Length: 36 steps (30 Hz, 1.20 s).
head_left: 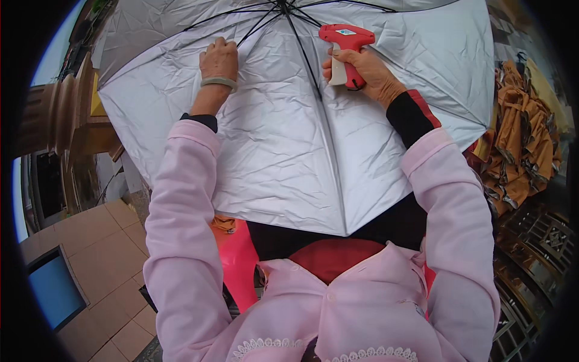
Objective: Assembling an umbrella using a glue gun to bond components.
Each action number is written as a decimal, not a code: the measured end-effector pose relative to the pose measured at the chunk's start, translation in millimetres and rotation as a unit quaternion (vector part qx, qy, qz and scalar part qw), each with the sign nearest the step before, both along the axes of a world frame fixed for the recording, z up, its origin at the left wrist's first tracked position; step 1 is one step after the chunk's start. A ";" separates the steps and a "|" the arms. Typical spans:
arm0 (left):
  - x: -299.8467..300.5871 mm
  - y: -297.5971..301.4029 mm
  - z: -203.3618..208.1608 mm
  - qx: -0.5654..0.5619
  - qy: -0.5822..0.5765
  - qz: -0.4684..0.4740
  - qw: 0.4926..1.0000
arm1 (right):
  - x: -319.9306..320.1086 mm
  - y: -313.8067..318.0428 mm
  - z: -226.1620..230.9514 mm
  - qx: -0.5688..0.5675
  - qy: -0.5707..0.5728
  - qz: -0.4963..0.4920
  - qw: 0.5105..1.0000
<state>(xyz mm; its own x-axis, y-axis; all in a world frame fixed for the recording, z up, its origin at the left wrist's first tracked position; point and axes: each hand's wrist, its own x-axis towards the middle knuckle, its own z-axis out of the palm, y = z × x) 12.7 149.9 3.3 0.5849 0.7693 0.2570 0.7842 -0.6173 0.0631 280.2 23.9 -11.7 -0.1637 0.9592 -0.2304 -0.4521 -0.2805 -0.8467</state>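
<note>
An open umbrella point(271, 163) with a wrinkled silver lining spreads across my lap, its inside facing me. Its black ribs meet at a dark hub point(281, 6) at the top edge. My left hand point(219, 61), a pale bangle at the wrist, is closed against the lining beside a rib; its fingertips are hidden, so whether they pinch cloth or rib is unclear. In my right hand point(362, 69) is a red and white tagging gun point(345, 42), fingers wrapped round its grip. The gun's nose points left, over the lining near the ribs to the right of the hub.
A heap of brown-orange folded cloth point(515, 136) lies on the right. Below it stands dark, ornate latticework point(549, 235). A pink plastic seat point(238, 265) shows under the umbrella. On the left are a brown column point(51, 117) and a tiled floor point(99, 259).
</note>
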 end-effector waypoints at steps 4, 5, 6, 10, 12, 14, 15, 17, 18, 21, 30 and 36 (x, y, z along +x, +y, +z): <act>48.0 -4.2 19.4 0.093 -0.075 0.070 0.990 | -19.1 3.1 19.0 -0.036 0.032 -0.046 0.998; 61.8 -9.6 24.9 0.002 -0.131 0.077 0.988 | -23.4 5.9 30.4 -0.040 0.032 -0.050 0.997; 74.3 -13.3 31.6 -0.001 -0.130 0.077 0.989 | -26.6 9.0 41.6 -0.045 0.032 -0.055 0.997; 88.7 -21.7 25.8 -0.095 -0.153 0.043 0.983 | -26.8 16.4 48.5 -0.043 -0.003 -0.077 0.996; 88.7 -26.4 19.9 -0.057 -0.174 0.014 0.983 | -20.5 19.1 45.8 -0.043 -0.019 -0.086 0.995; 84.5 -24.6 14.8 -0.075 -0.169 0.010 0.983 | -5.4 21.5 40.7 -0.019 -0.061 -0.064 0.996; 80.2 -22.8 13.0 -0.093 -0.165 0.005 0.982 | -1.2 22.1 36.8 -0.007 -0.082 -0.053 0.995; 71.2 -19.6 11.6 -0.112 -0.160 0.001 0.981 | -0.1 23.0 29.5 -0.004 -0.086 -0.059 0.995; 65.5 -18.2 12.7 -0.129 -0.175 0.006 0.976 | -0.5 23.9 27.6 0.001 -0.092 -0.065 0.994; 55.5 -14.4 16.1 -0.162 -0.206 0.017 0.965 | 5.4 26.1 26.1 0.002 -0.089 -0.056 0.994; 51.3 -24.6 24.0 -0.102 -0.219 0.041 0.970 | -27.1 22.4 44.2 -0.048 0.007 -0.039 0.998; 68.3 -29.0 22.4 -0.121 -0.236 0.046 0.963 | -40.5 22.1 44.3 -0.077 0.048 -0.080 0.993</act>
